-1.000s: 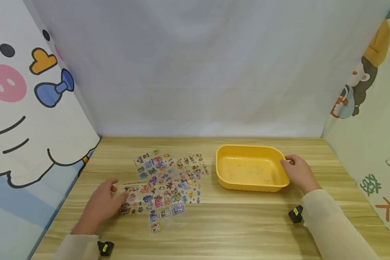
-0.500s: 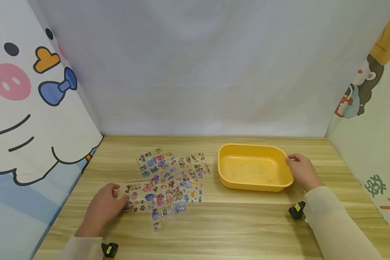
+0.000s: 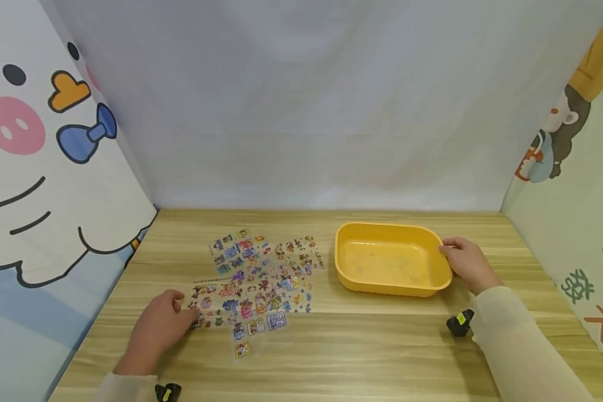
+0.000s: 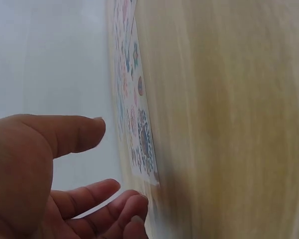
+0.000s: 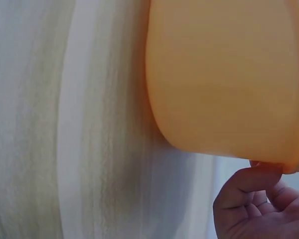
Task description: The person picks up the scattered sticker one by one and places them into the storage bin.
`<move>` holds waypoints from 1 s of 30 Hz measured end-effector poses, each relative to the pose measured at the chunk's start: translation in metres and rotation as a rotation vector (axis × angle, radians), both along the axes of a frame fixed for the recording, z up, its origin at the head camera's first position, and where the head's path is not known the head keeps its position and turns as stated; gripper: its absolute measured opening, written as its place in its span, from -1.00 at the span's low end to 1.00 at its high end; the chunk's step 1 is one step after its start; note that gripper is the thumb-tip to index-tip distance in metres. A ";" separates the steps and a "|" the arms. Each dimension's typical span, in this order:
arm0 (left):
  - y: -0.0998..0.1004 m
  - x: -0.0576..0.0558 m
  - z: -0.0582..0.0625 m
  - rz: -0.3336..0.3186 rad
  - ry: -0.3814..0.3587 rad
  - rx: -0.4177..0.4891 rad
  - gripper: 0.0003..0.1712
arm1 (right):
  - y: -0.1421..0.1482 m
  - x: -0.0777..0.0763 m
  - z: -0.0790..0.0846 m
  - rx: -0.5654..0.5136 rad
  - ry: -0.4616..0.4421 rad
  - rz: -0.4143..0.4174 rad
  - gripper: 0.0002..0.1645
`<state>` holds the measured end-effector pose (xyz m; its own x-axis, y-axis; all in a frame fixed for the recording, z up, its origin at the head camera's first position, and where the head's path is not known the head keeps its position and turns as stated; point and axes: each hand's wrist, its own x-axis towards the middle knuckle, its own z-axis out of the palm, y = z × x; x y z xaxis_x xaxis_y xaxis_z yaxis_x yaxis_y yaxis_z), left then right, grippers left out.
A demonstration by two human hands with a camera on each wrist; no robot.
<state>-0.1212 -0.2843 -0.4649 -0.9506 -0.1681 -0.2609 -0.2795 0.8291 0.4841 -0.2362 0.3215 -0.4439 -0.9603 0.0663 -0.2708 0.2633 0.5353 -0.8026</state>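
Observation:
Overlapping clear sticker sheets (image 3: 246, 310) with small colourful cartoon prints lie flat in the left half of the table. My left hand (image 3: 161, 329) is at their near left edge, its thumb and fingers apart with nothing between them. In the left wrist view, the sticker sheet's (image 4: 134, 114) end is close to the fingertips (image 4: 134, 204); whether they touch it I cannot tell. At the right, a yellow plastic basin (image 3: 389, 289) stands upright on the table. My right hand (image 3: 469, 265) pinches its right rim between thumb and fingers, seen also beneath the basin wall (image 5: 229, 79) in the right wrist view.
The wood-grain table (image 3: 362, 357) ends against a pale backdrop (image 3: 321, 128). Cartoon-printed curtains border it on the left (image 3: 65, 223) and right (image 3: 568, 234). A small black device (image 3: 459, 324) sits by the right wrist, another (image 3: 168, 392) by the left.
My left hand has dropped slightly toward the near side, staying beside the sticker sheets. The right hand keeps its grip on the basin's rim. The whole head view has shifted a little.

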 end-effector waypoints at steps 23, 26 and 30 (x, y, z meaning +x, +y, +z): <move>0.010 0.000 -0.006 0.048 -0.055 -0.073 -0.17 | -0.001 0.000 0.005 -0.009 -0.021 0.020 -0.35; 0.014 0.003 -0.004 0.077 -0.039 -0.075 -0.32 | -0.001 0.000 0.005 -0.005 -0.017 0.023 -0.36; 0.018 0.006 -0.001 0.098 -0.039 -0.083 -0.45 | -0.002 0.001 0.006 -0.012 -0.022 0.024 -0.36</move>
